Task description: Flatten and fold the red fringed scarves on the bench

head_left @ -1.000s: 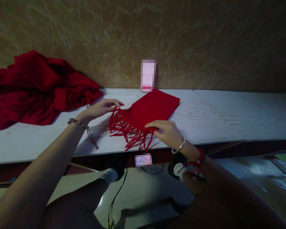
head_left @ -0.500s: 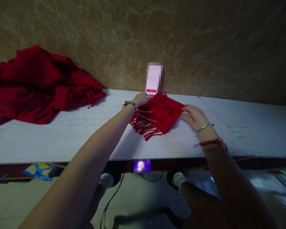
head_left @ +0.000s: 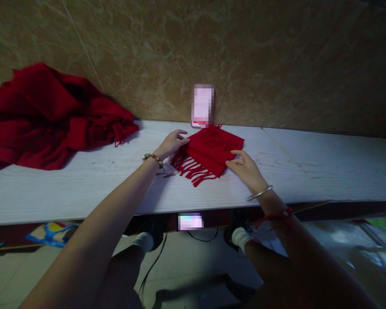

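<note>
A folded red scarf [head_left: 209, 150] with fringe lies flat on the white wood-grain ledge, its tassels spread toward me on the near left side. My left hand [head_left: 172, 143] is at the scarf's left corner, fingers apart, the tips at or just over the cloth. At the right edge, my right hand [head_left: 246, 169] has its thumb and fingers parted, the fingertips touching or nearly touching the fabric. A beaded bracelet is on my left wrist; a silver bangle and red cord are on my right.
Behind the scarf a lit phone [head_left: 202, 105] leans against the brown marbled wall [head_left: 260, 64]. A larger red fringed cloth [head_left: 51, 124] lies heaped at the left. Below the ledge [head_left: 309, 171] are a second lit screen [head_left: 190, 221], a black cable [head_left: 152, 266] and a blue packet [head_left: 51, 234].
My left hand has drawn back from the scarf's far side to its left corner. My right hand has come nearer and leftward along the right edge. The scarf lies flatter.
</note>
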